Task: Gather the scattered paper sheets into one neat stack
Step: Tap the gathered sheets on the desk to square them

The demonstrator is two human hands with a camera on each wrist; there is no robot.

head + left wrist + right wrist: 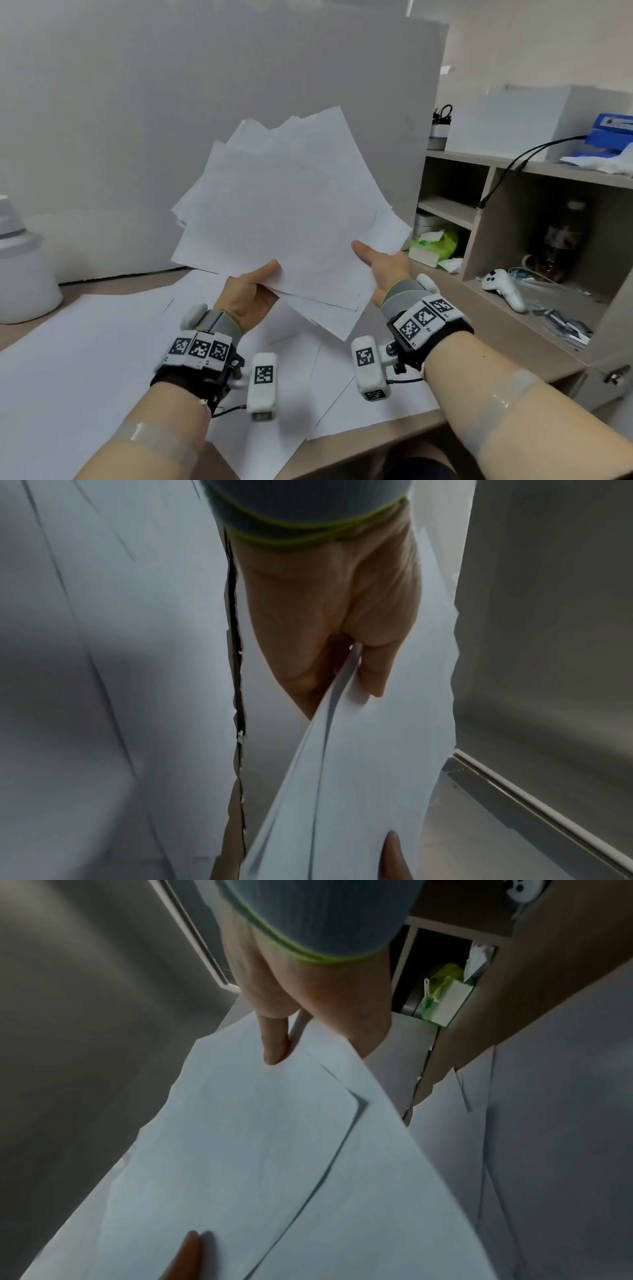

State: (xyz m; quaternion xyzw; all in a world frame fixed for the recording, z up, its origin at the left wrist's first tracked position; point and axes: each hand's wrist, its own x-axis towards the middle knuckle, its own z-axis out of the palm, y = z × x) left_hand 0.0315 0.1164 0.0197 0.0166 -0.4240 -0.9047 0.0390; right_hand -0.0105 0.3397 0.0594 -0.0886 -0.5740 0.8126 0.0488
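Note:
A loose, fanned bundle of white paper sheets (284, 212) hangs tilted above the desk, its corners sticking out at different angles. My left hand (255, 287) grips its lower edge, thumb on top and fingers underneath. My right hand (383, 265) pinches the right edge, thumb lying on the top sheet. The left wrist view shows the left hand (329, 610) clamped on the bundle (359, 764). In the right wrist view the right hand (308, 993) presses its thumb on the bundle (257, 1137). More white sheets (102, 342) lie overlapping on the desk below.
A grey partition board (205, 102) stands behind the desk. A white container (20, 267) sits at the far left. To the right stands a shelf unit (496, 212) holding a green tissue pack (435, 245), a white controller (503, 287), a bottle and cables.

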